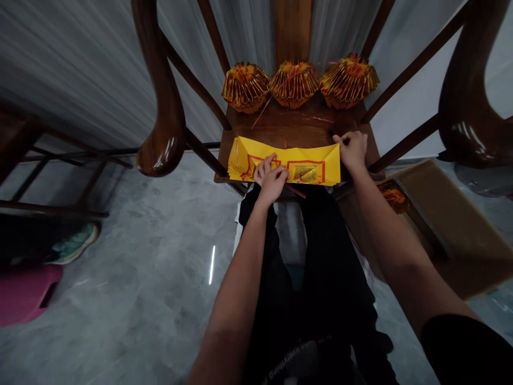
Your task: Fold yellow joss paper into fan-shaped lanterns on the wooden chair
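Observation:
A stack of yellow joss paper [334, 167], printed with red frames and gold foil squares, lies across the front of a wooden chair seat [256, 126]. Its long edges and ends are bent upward. My left hand [270, 177] has its curled fingers pressed on the middle of the stack, gripping it there. At the upper right corner, my right hand [353, 151] is closed, with thumb and fingertips pinched at the paper's edge. Behind the stack stand three pleated gold-and-red paper ornaments [245, 88]. Thin red strings [310, 116] lie near them.
Curved wooden armrests [162, 144] rise on both sides. An open cardboard box [452, 214] sits at the right, with another pleated paper ornament [393, 197] in it. At the left are a pink stool [30, 294], another person's shoe [76, 243] and dark wooden furniture [24, 133].

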A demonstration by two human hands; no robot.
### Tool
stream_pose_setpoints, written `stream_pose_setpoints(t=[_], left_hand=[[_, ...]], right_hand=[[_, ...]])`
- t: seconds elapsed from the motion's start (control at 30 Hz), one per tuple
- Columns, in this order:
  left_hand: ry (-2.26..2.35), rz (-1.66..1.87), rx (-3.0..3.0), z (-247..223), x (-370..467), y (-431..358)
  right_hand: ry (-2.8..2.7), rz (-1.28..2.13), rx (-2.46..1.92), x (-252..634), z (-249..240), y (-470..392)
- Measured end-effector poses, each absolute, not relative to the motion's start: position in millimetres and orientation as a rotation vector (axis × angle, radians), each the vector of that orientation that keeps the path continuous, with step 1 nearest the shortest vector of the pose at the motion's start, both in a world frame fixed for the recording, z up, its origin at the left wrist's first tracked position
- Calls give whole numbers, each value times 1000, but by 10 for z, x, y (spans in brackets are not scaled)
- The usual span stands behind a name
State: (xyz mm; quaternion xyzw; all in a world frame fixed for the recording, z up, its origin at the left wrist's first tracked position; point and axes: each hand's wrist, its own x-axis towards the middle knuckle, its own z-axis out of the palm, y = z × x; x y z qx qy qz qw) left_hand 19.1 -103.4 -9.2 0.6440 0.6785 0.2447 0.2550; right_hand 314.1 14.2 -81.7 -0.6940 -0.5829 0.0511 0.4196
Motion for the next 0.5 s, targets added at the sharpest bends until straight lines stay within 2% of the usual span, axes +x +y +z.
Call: stream_pose_setpoints(t=[0.13, 0.5], left_hand=[[1817, 673, 1742, -89, 179, -1034], [1849, 679, 1753, -83, 191, -1038]], right_hand=[[-1484, 77, -1684, 3130, -813, 67], [-1234, 227, -1544, 2985, -484, -188]])
